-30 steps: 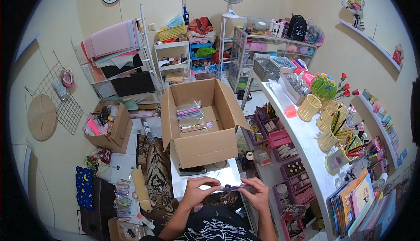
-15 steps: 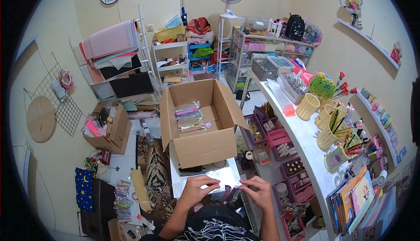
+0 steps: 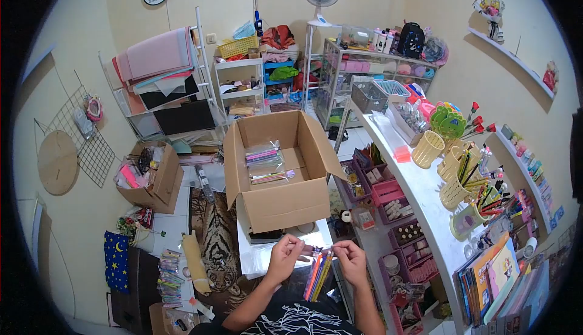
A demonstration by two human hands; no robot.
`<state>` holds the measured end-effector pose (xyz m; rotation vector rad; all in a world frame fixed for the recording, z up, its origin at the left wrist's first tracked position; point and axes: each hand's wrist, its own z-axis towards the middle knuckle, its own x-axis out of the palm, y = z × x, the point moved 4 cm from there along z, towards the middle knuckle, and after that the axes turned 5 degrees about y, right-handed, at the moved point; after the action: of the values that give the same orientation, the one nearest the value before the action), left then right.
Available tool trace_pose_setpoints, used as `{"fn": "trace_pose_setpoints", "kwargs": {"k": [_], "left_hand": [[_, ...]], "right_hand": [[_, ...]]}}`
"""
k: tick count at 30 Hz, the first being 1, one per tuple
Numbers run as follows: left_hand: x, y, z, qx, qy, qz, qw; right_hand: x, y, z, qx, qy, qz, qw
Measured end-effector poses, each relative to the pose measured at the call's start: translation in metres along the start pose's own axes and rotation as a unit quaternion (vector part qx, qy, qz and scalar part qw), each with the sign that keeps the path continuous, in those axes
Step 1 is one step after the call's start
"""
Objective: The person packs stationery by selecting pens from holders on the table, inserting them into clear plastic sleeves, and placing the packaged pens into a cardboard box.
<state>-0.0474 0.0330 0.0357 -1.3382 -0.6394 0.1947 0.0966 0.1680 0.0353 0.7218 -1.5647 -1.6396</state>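
Observation:
A clear plastic bag of colourful pens (image 3: 317,278) hangs between my hands, close to my body. My left hand (image 3: 286,257) pinches the bag's upper left edge. On the other side, the fingers of my right hand (image 3: 351,262) are closed on its upper right edge. Orange, purple and yellow pens show through the film, roughly upright. Just beyond my hands an open cardboard box (image 3: 285,204) stands on a white table (image 3: 249,256). Inside the box lie a pack of pens (image 3: 264,156) and another pack (image 3: 272,177), both in clear plastic.
At right a long white shelf top (image 3: 419,192) carries woven pen cups (image 3: 428,148) and books (image 3: 495,274). Purple drawers (image 3: 395,210) stand beneath it. To the left are a filled carton (image 3: 155,180) and several bundled pen packs (image 3: 170,280) near a dark case (image 3: 136,298).
The bag has come up into clearer view, its pens now showing upright between my hands. My left hand has shifted slightly, and both hands have turned a little. The box and its packs stay put.

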Motion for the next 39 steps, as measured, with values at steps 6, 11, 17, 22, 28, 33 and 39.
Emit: {"fn": "trace_pose_setpoints", "kwargs": {"k": [6,11,17,22,28,33,39], "left_hand": [[-0.01,-0.002,0.008,-0.029,-0.077,0.004,0.997],[-0.011,-0.019,0.003,0.083,-0.164,0.109,0.977],[0.015,-0.042,-0.014,0.154,-0.006,0.318,0.936],[0.021,-0.02,-0.017,0.129,0.025,0.23,0.964],[-0.003,-0.015,-0.019,0.11,-0.132,0.227,0.959],[-0.017,0.006,-0.019,0.062,-0.173,0.105,0.977],[-0.036,0.008,-0.02,0.029,-0.171,0.123,0.977]], "right_hand": [[0.02,0.01,0.001,0.025,0.025,0.033,0.999],[0.024,0.009,0.012,-0.005,-0.023,0.061,0.998],[0.03,0.03,0.019,-0.076,-0.169,-0.06,0.981],[0.069,0.055,0.013,-0.182,-0.062,-0.244,0.951],[0.072,0.034,0.008,-0.127,-0.039,-0.145,0.98],[0.074,0.017,0.008,-0.083,-0.014,-0.127,0.988],[0.063,-0.015,0.017,-0.038,-0.041,0.012,0.998]]}}
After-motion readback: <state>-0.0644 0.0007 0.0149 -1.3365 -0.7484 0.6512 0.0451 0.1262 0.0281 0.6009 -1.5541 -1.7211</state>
